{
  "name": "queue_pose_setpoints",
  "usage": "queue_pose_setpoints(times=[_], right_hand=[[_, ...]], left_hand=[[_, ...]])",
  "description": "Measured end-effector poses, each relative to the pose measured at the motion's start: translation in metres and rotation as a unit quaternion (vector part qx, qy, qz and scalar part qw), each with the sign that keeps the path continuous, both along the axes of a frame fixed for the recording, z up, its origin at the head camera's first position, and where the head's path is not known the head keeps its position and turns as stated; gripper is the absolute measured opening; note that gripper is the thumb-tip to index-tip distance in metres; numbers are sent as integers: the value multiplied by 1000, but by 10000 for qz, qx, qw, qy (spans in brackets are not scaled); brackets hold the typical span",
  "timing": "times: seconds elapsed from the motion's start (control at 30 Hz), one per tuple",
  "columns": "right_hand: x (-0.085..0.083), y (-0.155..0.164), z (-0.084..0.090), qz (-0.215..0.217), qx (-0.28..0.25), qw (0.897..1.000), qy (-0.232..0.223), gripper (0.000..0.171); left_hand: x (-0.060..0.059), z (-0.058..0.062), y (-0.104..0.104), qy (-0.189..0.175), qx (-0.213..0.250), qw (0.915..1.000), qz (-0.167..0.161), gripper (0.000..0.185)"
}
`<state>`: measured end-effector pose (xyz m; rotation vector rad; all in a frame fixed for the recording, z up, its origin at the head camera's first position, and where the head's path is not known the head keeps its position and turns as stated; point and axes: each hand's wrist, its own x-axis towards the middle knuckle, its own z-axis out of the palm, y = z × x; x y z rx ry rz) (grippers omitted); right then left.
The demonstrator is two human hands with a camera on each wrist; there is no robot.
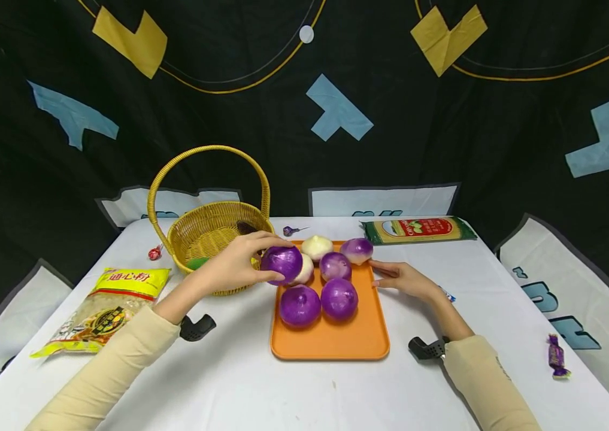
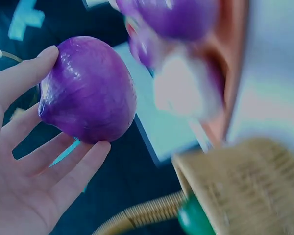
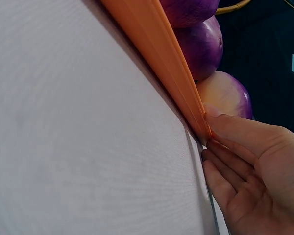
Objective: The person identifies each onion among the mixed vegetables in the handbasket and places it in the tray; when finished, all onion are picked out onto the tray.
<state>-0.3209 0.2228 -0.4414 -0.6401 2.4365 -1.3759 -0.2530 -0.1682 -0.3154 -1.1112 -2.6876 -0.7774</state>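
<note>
My left hand (image 1: 239,261) grips a purple onion (image 1: 281,264) between thumb and fingers, above the left edge of an orange tray (image 1: 331,344). In the left wrist view the fingers curve round this onion (image 2: 88,90) and its pointed end faces the palm. Several more onions lie on the tray, among them two purple onions in front (image 1: 300,305) and a pale onion (image 1: 317,246) at the back. My right hand (image 1: 403,278) pinches the tray's right rim; in the right wrist view its thumb lies over the orange rim (image 3: 179,78), near a pale-and-purple onion (image 3: 225,93).
A yellow wicker basket (image 1: 218,211) with a tall handle stands behind my left hand, a green item (image 1: 197,263) inside. A pasta bag (image 1: 107,308) lies left, a green-and-red packet (image 1: 420,230) back right. Wrapped candies include a red one (image 1: 155,253) and a purple one (image 1: 556,357).
</note>
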Motion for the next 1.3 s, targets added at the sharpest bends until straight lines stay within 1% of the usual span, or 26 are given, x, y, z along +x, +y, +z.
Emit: queue_pose_setpoints(times=[0.13,0.2,0.27,0.37,0.47,0.53,0.67,0.83,1.0,1.13,1.2,1.3], right_hand=[[-4,3,-4,2,18,10000,34,61],[-5,5,-5,-4,34,10000,46,62],[-5,5,-5,-6,40,10000,42,63],[-5,5,-6,-2,78,9999,76,63],[-5,5,-7,-8,68,9999,74,63],[-4,4,-7,12,60,10000,59,62],[-3,3,-4,44,79,10000,41,62],[-3,1,-1,20,-25,10000,29,63],[-2,2,0,51,-19,10000,52,63],[-2,3,0,129,-14,9998,129,61],[-3,4,-1,162,-3,9997,178,62],[-3,4,-3,93,-23,9999,123,62]], left_hand=[[15,-5,25,-210,196,9977,-613,57],[21,-10,37,-210,222,9956,-882,56],[26,-17,49,-176,162,9939,-1078,55],[29,-29,64,-137,-48,9920,-1257,54],[31,-40,75,-121,-273,9910,-1306,53],[32,-45,78,-13,-426,9908,-1284,54],[33,-51,82,166,-668,9910,-1148,54],[33,-55,86,160,-727,9922,-1005,54],[30,-67,88,21,-838,9920,-948,54],[28,-74,88,-50,-818,9924,-918,53],[27,-75,88,-40,-799,9924,-933,54],[26,-75,87,-6,-826,9916,-992,55]])
